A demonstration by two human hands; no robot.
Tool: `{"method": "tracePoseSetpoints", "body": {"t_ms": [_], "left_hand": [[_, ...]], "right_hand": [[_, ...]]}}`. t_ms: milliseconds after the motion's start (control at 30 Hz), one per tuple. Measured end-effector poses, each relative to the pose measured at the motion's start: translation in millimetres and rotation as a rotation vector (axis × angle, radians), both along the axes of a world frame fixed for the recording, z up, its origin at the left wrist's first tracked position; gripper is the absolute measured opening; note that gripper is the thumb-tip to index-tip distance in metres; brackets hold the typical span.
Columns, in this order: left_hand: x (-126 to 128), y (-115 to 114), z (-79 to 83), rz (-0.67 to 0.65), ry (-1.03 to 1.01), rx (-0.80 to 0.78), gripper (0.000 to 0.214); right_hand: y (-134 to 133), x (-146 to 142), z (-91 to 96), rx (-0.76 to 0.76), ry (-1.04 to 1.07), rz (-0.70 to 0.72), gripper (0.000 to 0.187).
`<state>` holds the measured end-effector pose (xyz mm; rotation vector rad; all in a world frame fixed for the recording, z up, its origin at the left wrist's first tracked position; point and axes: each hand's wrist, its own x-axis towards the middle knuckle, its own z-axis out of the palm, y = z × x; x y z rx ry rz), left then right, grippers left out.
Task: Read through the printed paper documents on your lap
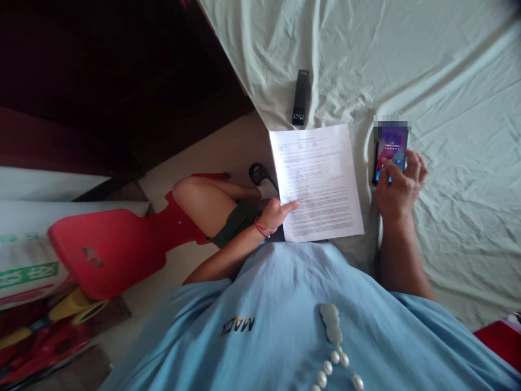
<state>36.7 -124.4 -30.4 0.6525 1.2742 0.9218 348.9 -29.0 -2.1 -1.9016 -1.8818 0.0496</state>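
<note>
My left hand is closed on the left edge of a white sheet of paper covered in printed text, with the thumb on top and the other fingers hidden beneath. A smartphone with a lit purple and blue screen lies to the right of the paper on a pale bed sheet. Over the phone's lower part is my right hand, a fingertip at the screen and the other fingers bent apart by its right edge. Beyond the paper's top edge lies a black oblong object that looks like a stapler.
The wrinkled pale sheet spreads across the right side. To my left stands a red plastic chair, with a dark wooden piece of furniture behind. Red and yellow items sit at the lower left.
</note>
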Motion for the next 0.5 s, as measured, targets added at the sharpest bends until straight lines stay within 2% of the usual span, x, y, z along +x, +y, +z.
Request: {"method": "tracePoseSetpoints", "body": {"t_ms": [167, 267, 400, 500], "left_hand": [[0.6, 0.8, 2.4, -0.002, 0.0, -0.006, 0.065], [0.1, 0.7, 2.3, -0.01, -0.014, -0.003, 0.065], [-0.5, 0.9, 1.0, -0.021, -0.024, -0.011, 0.065], [0.6, 1.7, 1.7, -0.023, -0.038, -0.03, 0.066]], "right_hand": [[2.4, 3.3, -1.8, 0.038, -0.017, 0.01, 0.033], [0.5, -1.3, 5.3, 0.105, 0.022, 0.04, 0.033], [-13.9, -25.1, 29.7, 0.186, 0.173, 0.231, 0.032], [-29.7, -51.1, 52.6, 0.055, 0.194, 0.416, 0.034]]}}
